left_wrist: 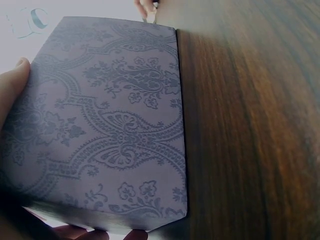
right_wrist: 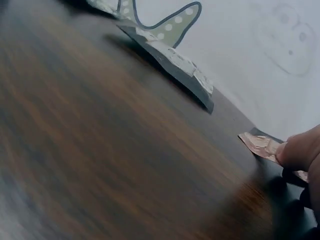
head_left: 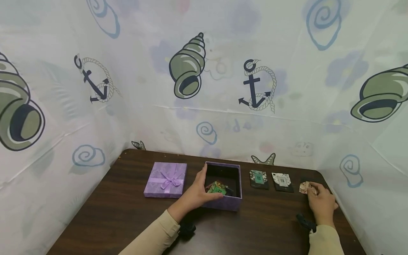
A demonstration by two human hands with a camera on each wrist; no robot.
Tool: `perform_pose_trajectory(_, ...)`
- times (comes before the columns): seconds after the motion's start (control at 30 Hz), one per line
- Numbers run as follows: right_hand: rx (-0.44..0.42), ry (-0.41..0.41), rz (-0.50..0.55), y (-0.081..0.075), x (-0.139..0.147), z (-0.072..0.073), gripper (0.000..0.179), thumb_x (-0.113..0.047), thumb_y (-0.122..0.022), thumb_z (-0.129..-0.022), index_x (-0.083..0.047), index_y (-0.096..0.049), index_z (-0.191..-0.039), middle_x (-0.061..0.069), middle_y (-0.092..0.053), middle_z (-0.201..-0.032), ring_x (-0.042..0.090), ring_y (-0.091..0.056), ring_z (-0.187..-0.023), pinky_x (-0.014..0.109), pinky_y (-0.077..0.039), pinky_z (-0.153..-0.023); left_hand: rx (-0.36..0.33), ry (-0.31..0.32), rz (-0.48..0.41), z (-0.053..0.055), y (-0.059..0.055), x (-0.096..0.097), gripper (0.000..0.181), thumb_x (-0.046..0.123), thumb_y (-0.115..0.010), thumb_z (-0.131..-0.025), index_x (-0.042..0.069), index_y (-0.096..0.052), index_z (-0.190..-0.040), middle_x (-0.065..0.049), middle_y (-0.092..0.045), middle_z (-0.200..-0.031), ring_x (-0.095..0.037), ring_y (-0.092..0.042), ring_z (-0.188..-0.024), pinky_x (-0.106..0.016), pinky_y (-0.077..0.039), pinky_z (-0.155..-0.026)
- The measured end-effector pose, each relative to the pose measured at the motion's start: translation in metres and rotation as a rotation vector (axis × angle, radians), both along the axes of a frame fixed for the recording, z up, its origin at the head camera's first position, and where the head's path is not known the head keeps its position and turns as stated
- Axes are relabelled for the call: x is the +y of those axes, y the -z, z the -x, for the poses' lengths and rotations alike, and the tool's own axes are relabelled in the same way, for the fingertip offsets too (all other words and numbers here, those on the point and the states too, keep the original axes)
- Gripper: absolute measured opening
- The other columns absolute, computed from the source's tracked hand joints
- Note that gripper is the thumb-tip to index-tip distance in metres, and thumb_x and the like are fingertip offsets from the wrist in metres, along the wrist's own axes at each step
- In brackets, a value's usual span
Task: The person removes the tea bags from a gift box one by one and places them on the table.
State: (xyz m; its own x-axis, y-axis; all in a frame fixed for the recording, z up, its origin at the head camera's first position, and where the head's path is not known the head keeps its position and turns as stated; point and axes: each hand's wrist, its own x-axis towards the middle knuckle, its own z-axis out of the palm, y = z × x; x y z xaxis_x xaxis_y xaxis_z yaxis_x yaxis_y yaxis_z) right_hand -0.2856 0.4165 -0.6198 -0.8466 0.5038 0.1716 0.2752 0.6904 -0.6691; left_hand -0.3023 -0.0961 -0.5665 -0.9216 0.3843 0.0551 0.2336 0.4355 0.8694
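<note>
My left hand (head_left: 195,193) grips the open purple box (head_left: 223,204) at its near left corner, thumb over the front rim and fingers along the left side. Colourful green and orange pieces (head_left: 217,187) lie inside the box, partly behind the thumb. In the left wrist view, the patterned box wall (left_wrist: 125,125) stands between thumb and fingertips. At the table's right end my right hand (head_left: 322,203) pinches a small flat pink-patterned packet (head_left: 304,187) with a dark part at its back. The right wrist view shows the thumb (right_wrist: 297,152) on that packet.
Left of the box lies its purple lid (head_left: 165,180) with a ribbon bow. Between box and right hand lie a green-patterned packet (head_left: 259,179) and a white-patterned packet (head_left: 282,182), in a row on the brown table (head_left: 255,226). A patterned cloth wall (head_left: 223,131) borders the back.
</note>
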Motion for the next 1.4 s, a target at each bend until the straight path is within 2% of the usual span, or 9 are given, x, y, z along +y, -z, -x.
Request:
perform_pose_trajectory(0.2, -0.039, -0.013, -0.060, 0.001, 0.002, 0.001, 0.046, -0.031, -0.052, -0.113, -0.005, -0.059, -0.150, 0.043, -0.042, -0.149, 0.068, -0.031, -0.137, 0.081, -0.020, -0.103, 0.006, 0.002, -0.002, 0.000, -0.002, 0.000, 0.138, 0.063, -0.090, -0.083, 0.032, 0.006, -0.177, -0.016, -0.006, -0.184, -0.045, -0.024, -0.165, -0.070, -0.032, -0.127)
perform_pose_trajectory(0.4, -0.067, -0.028, -0.088, 0.000, 0.000, 0.001, 0.056, -0.041, -0.055, -0.112, -0.006, -0.055, -0.155, 0.044, -0.029, -0.161, 0.065, -0.024, -0.147, 0.080, -0.018, -0.107, 0.009, 0.002, 0.006, 0.000, -0.004, 0.000, 0.139, 0.064, -0.090, -0.082, 0.031, 0.007, -0.177, -0.015, -0.006, -0.184, -0.044, -0.023, -0.166, -0.070, -0.031, -0.127)
perform_pose_trajectory(0.6, -0.110, -0.060, -0.140, -0.004, -0.002, 0.001, 0.058, -0.045, -0.055, -0.112, -0.009, -0.055, -0.158, 0.038, -0.031, -0.166, 0.065, -0.028, -0.148, 0.081, -0.021, -0.104, 0.008, 0.002, 0.002, 0.001, -0.004, 0.001, 0.139, 0.064, -0.090, -0.082, 0.031, 0.006, -0.177, -0.015, -0.006, -0.184, -0.044, -0.024, -0.166, -0.070, -0.032, -0.127)
perform_pose_trajectory(0.8, -0.149, -0.069, -0.118, -0.002, -0.002, 0.004, 0.071, -0.059, -0.053, -0.110, -0.011, -0.050, -0.162, 0.036, -0.030, -0.169, 0.063, -0.029, -0.151, 0.082, -0.019, -0.111, 0.008, 0.005, 0.011, 0.001, -0.002, -0.001, 0.140, 0.065, -0.090, -0.082, 0.032, 0.008, -0.176, -0.014, -0.005, -0.184, -0.044, -0.023, -0.166, -0.070, -0.031, -0.127)
perform_pose_trajectory(0.97, -0.147, -0.060, -0.097, -0.002, -0.004, 0.004, 0.071, -0.056, -0.056, -0.110, -0.010, -0.048, -0.164, 0.035, -0.028, -0.171, 0.061, -0.026, -0.153, 0.082, -0.014, -0.118, 0.008, 0.006, 0.004, 0.002, -0.001, -0.001, 0.140, 0.064, -0.090, -0.083, 0.033, 0.009, -0.176, -0.014, -0.005, -0.184, -0.044, -0.022, -0.167, -0.070, -0.031, -0.127)
perform_pose_trajectory(1.13, -0.140, -0.051, -0.068, -0.002, -0.007, 0.003, 0.070, -0.052, -0.052, -0.112, -0.008, -0.044, -0.165, 0.035, -0.024, -0.173, 0.061, -0.023, -0.156, 0.081, -0.010, -0.121, 0.007, -0.002, -0.003, 0.000, -0.002, -0.001, 0.138, 0.062, -0.090, -0.083, 0.030, 0.006, -0.177, -0.015, -0.005, -0.184, -0.045, -0.023, -0.166, -0.069, -0.031, -0.128)
perform_pose_trajectory(1.23, -0.072, -0.031, -0.022, 0.001, -0.006, 0.001, 0.068, -0.049, -0.049, -0.114, -0.007, -0.043, -0.166, 0.034, -0.026, -0.173, 0.059, -0.024, -0.157, 0.079, -0.009, -0.123, 0.004, 0.000, -0.008, -0.002, -0.001, -0.001, 0.138, 0.062, -0.090, -0.083, 0.030, 0.006, -0.177, -0.015, -0.005, -0.184, -0.045, -0.023, -0.166, -0.070, -0.031, -0.127)
perform_pose_trajectory(1.33, 0.100, 0.036, 0.102, 0.003, -0.005, -0.003, 0.059, -0.041, -0.050, -0.115, -0.004, -0.049, -0.162, 0.031, -0.038, -0.167, 0.053, -0.032, -0.156, 0.073, -0.016, -0.127, 0.004, 0.001, -0.008, -0.002, -0.001, 0.000, 0.138, 0.062, -0.090, -0.083, 0.031, 0.006, -0.177, -0.014, -0.005, -0.184, -0.044, -0.022, -0.167, -0.070, -0.031, -0.127)
perform_pose_trajectory(1.4, 0.249, 0.119, 0.228, 0.004, -0.005, -0.008, 0.051, -0.034, -0.053, -0.114, -0.004, -0.058, -0.155, 0.017, -0.057, -0.151, 0.035, -0.049, -0.145, 0.055, -0.031, -0.126, 0.006, 0.001, -0.006, -0.002, -0.001, 0.000, 0.138, 0.062, -0.090, -0.083, 0.030, 0.006, -0.177, -0.014, -0.005, -0.185, -0.044, -0.021, -0.167, -0.069, -0.031, -0.128)
